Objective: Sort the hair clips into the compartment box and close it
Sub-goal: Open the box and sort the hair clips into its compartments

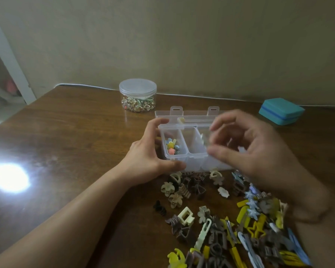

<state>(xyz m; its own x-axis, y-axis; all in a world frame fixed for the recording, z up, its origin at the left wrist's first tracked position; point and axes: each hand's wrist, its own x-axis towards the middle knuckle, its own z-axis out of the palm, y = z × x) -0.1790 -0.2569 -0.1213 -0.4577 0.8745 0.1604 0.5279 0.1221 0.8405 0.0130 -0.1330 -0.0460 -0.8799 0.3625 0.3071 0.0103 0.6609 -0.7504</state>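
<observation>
A clear plastic compartment box (193, 155) stands open on the wooden table, its lid (193, 115) tilted back. The left compartment holds several small colourful clips (172, 146); the middle compartment looks empty. My left hand (147, 151) grips the box's left end, thumb on its front wall. My right hand (246, 149) hovers blurred over the right side of the box, fingertips pinched around a small pale, see-through piece (205, 141) that I cannot identify. A large pile of hair clips (230, 219) in beige, brown, yellow and blue lies in front of the box.
A round clear jar (137, 95) with a lid, full of small flower clips, stands behind the box. A teal case (281, 111) lies shut at the back right. The wall runs along the table's far edge. Lamp glare (9, 177) shines on the table at left.
</observation>
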